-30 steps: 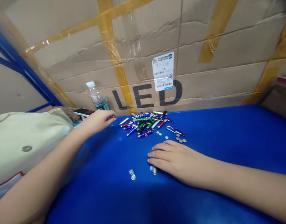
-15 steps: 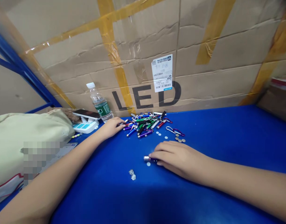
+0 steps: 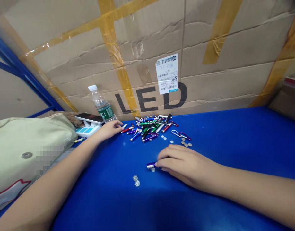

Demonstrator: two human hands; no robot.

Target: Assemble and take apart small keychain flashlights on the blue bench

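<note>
My right hand (image 3: 177,162) is closed around a small purple penlight (image 3: 151,165), its silver-banded end sticking out to the left just above the blue table. A clear round disc (image 3: 153,170) lies under that end. At the far left, my left hand (image 3: 113,127) has its fingers curled at a short silver cylinder (image 3: 124,126), mostly hidden by the fingertips. Beside it lies a red penlight (image 3: 127,129). A pile of penlights (image 3: 149,128) in several colours lies to the right of that hand. Silver button cells (image 3: 136,180) sit on the table nearer to me.
Purple and silver carabiners (image 3: 184,136), coin-like cells (image 3: 186,144) and small white discs (image 3: 163,137) lie right of the pile. A water bottle (image 3: 102,104), a phone (image 3: 89,117) on a power strip (image 3: 88,130) and a pale bag (image 3: 29,138) stand left. A cardboard box (image 3: 205,86) walls the back.
My left hand has moved slightly left, away from the pile, and the silver cylinder and red penlight have shifted left too. The purple penlight in my right hand has turned slightly.
</note>
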